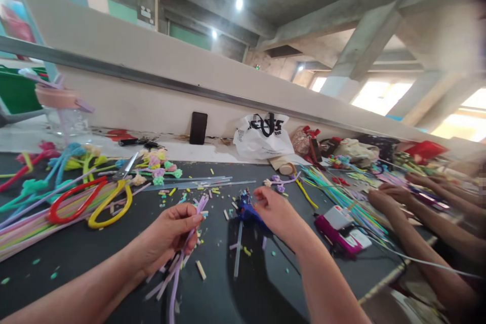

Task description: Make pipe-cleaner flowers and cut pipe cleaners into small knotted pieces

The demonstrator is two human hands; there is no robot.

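My left hand (170,235) grips a bunch of pale purple pipe-cleaner stems (178,268) that run from near my wrist up past my fingers. My right hand (275,212) rests on a blue glue gun (246,210) standing on the dark table (114,258), fingers closed around its body. A clear glue stick (238,250) lies just below the gun. Short cut bits of stem are scattered around both hands.
Scissors with red and yellow handles (94,202) lie left among coloured stems. A white plastic bag (261,136) and a black phone (198,128) stand at the wall. A pink device (339,233) with a cable lies right; other people's arms (417,217) work there.
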